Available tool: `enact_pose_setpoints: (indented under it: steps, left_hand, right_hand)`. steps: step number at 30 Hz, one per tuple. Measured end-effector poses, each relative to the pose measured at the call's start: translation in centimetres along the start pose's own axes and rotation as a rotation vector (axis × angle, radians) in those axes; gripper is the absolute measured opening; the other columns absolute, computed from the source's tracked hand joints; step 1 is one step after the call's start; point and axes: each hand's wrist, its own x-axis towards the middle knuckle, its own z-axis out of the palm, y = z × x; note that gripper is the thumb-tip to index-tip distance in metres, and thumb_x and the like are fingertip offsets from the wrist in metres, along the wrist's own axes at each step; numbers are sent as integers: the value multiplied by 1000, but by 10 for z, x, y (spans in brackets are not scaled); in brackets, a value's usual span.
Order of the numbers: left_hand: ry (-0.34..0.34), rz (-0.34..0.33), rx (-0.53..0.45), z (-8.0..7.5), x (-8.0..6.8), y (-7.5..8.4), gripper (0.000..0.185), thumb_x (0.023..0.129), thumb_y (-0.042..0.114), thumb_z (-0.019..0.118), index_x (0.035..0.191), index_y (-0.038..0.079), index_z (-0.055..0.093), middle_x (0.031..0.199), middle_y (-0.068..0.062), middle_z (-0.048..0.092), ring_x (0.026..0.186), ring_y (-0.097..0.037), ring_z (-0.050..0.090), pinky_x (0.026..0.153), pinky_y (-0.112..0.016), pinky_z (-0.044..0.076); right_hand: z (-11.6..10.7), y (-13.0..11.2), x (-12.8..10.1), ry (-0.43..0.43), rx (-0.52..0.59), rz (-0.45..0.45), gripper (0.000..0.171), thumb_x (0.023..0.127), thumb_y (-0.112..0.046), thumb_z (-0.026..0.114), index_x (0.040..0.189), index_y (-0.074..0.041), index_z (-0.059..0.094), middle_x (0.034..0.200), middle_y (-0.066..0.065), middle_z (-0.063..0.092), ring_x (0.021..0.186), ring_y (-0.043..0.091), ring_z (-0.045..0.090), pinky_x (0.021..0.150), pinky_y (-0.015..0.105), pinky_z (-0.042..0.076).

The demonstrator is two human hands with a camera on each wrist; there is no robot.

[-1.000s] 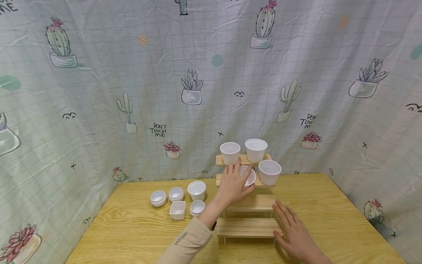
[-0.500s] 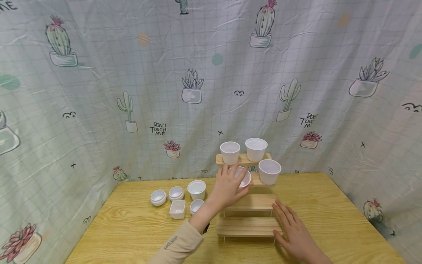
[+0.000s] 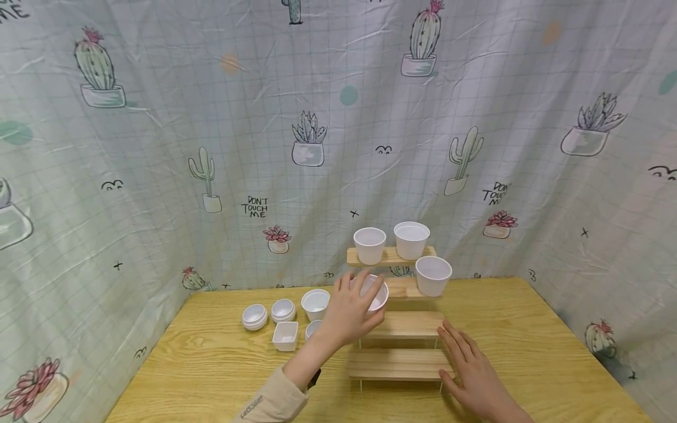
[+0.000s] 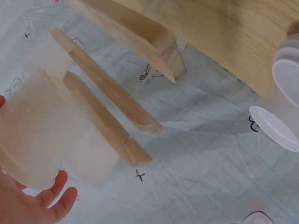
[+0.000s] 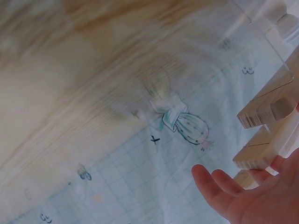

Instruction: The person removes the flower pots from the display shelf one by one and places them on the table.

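Note:
My left hand (image 3: 344, 311) grips a white plastic flower pot (image 3: 378, 295), its fingers and thumb spread around the rim. The pot is in front of the left end of the second-highest board of a wooden tiered stand (image 3: 399, 363). From the left wrist view, the held pot (image 4: 42, 133) covers part of the boards, with curled fingers (image 4: 58, 186) at its edge. My right hand (image 3: 473, 373) lies with straight fingers along the stand's right end, beside the lower boards. In the right wrist view its fingers (image 5: 210, 186) are near the board ends (image 5: 254, 156).
Two white pots, one at left (image 3: 369, 245) and one at right (image 3: 411, 241), stand on the top board. Another pot (image 3: 433, 276) sits on the second board's right end. Left of the stand, several small white pots (image 3: 285, 336) stand on the wooden table (image 3: 211, 364). A cactus-print curtain (image 3: 317, 194) hangs behind.
My left hand has carried the pot leftward and somewhat down, away from the middle of the second board, uncovering more of that board. My right hand has stayed in place.

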Motion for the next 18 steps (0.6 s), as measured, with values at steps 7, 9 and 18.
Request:
enact_pose_setpoints:
  steps: [7, 9, 18]
  left_hand:
    - [5, -33, -20, -6, -19, -7, 50, 76, 45, 57, 120, 22, 52, 117, -6, 52, 96, -24, 47, 76, -37, 40]
    - [10, -38, -25, -6, -25, -9, 50, 75, 44, 58, 120, 21, 53, 117, -6, 53, 94, -23, 47, 75, -37, 40]
    - [-4, -72, -30, -9, -51, -24, 50, 76, 43, 58, 120, 20, 53, 117, -6, 52, 94, -23, 46, 76, -38, 38]
  right_hand:
    - [-1, -1, 0, -2, -2, 8, 76, 71, -29, 67, 135, -3, 35, 139, 16, 36, 118, 28, 35, 109, 14, -1]
    - [-2, -2, 0, -4, -4, 11, 76, 71, -29, 67, 135, -3, 35, 139, 16, 36, 117, 29, 36, 109, 14, -1]
    - [-1, -2, 0, -20, 6, 25, 78, 69, -28, 69, 135, -4, 35, 140, 15, 34, 115, 33, 39, 108, 13, -3]
